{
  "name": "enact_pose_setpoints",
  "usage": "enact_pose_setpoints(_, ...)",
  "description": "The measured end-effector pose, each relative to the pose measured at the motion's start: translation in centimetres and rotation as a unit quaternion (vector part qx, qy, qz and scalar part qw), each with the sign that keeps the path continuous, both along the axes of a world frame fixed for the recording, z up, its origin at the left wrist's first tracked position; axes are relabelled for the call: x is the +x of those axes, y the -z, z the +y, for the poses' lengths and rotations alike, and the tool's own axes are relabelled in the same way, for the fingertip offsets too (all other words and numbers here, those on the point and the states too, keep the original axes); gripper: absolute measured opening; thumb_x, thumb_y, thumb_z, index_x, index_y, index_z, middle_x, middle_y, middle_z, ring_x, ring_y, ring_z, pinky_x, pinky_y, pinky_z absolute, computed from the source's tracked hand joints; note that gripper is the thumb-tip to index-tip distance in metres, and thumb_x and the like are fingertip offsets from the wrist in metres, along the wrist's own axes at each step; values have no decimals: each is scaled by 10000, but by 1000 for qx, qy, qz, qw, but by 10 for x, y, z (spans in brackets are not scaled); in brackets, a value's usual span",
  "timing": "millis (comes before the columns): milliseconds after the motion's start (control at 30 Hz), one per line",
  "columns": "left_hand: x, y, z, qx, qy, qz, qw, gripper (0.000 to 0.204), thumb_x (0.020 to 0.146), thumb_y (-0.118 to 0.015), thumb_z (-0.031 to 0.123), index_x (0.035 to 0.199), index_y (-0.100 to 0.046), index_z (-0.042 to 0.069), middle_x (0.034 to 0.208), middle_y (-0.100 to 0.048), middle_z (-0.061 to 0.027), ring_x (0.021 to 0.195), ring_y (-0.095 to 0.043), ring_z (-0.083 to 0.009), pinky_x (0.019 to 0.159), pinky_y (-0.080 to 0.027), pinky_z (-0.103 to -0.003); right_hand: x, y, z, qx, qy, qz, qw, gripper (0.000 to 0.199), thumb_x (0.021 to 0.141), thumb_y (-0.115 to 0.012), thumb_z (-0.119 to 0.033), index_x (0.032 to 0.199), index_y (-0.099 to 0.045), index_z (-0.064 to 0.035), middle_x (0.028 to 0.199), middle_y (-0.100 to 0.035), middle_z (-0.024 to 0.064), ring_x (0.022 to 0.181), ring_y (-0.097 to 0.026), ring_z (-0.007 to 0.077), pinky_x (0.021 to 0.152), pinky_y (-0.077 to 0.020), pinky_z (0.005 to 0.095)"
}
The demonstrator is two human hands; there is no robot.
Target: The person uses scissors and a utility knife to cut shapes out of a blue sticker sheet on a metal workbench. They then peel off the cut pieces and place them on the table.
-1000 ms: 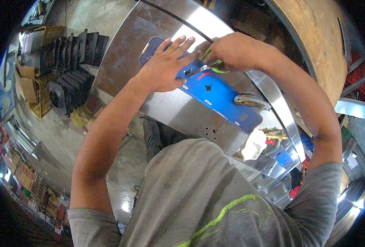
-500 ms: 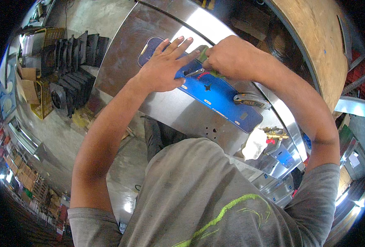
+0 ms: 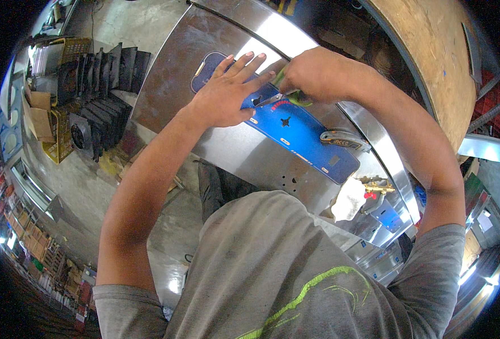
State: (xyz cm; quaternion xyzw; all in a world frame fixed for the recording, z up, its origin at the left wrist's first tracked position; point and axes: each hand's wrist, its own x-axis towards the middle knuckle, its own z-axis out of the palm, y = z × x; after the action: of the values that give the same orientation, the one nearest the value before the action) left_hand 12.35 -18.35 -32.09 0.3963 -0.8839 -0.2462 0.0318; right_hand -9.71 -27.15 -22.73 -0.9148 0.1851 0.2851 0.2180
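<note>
A long blue panel (image 3: 312, 133) with rounded corners, small slots and a star-shaped cutout lies on a shiny sheet-metal surface (image 3: 227, 141). My left hand (image 3: 224, 96) rests flat across the panel's left part, fingers spread. Beside it, my right hand (image 3: 312, 76) is closed around a green tool (image 3: 299, 99), mostly hidden by my fingers. A short metal piece (image 3: 270, 101), seemingly its blade, reaches over the panel between my two hands. A grey-and-orange utility knife (image 3: 343, 140) lies across the panel's upper edge, right of my right hand.
Near the panel's right end are a white cloth (image 3: 348, 199) and a brass valve (image 3: 378, 187) with red parts. A curved wooden board (image 3: 430, 51) borders the far right. Black molded parts (image 3: 106, 113) and a yellow crate (image 3: 58, 135) stand on the floor at left.
My right hand has shifted and turned slightly, so less of the green tool shows by its fingertips and more beneath the hand. My left hand stays flat on the panel.
</note>
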Motion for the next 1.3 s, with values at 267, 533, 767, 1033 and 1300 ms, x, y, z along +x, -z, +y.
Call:
enact_pose_setpoints(267, 0, -2, 0, 1, 2, -1, 1000, 877, 796, -772, 318, 1574, -385, 203, 1687, -217, -135, 1560, -189, -332, 1260, -143, -539, -6, -4, 1, 44, 42, 10, 998, 287, 770, -752, -148, 1057, -761, -159, 900, -740, 145, 899, -720, 357, 792, -572, 487)
enact_pose_setpoints(533, 0, -2, 0, 3, 3, -2, 1000, 881, 787, -781, 312, 1570, -392, 200, 1684, -224, -134, 1559, -194, -330, 1258, -148, -540, -9, -2, -1, 54, 59, 10, 997, 375, 757, -802, -173, 1130, -768, -176, 988, -734, 145, 948, -708, 348, 836, -560, 482)
enact_pose_setpoints(767, 1, 0, 0, -1, 1, 5, 1000, 887, 780, -783, 310, 1569, -391, 200, 1683, -230, -131, 1558, -196, -333, 1256, -153, -542, -6, -9, -2, 69, 77, 39, 994, 414, 771, -793, -170, 1183, -760, -193, 1008, -739, 144, 973, -707, 341, 874, -550, 471)
enact_pose_setpoints(1033, 2, 1, 1, -6, 0, 14, 1000, 880, 784, -780, 306, 1567, -394, 199, 1682, -231, -132, 1556, -203, -338, 1254, -154, -545, -6, -4, -3, 81, 71, 29, 994, 371, 775, -788, -166, 1146, -772, -175, 1005, -740, 156, 967, -708, 343, 864, -553, 474)
enact_pose_setpoints(1300, 1, 1, 1, -1, 1, 10, 1000, 876, 780, -775, 297, 1564, -400, 198, 1681, -237, -130, 1557, -202, -336, 1255, -153, -542, -9, -6, -4, 83, 80, 11, 993, 364, 776, -774, -144, 1139, -769, -146, 978, -742, 162, 950, -711, 351, 864, -552, 478)
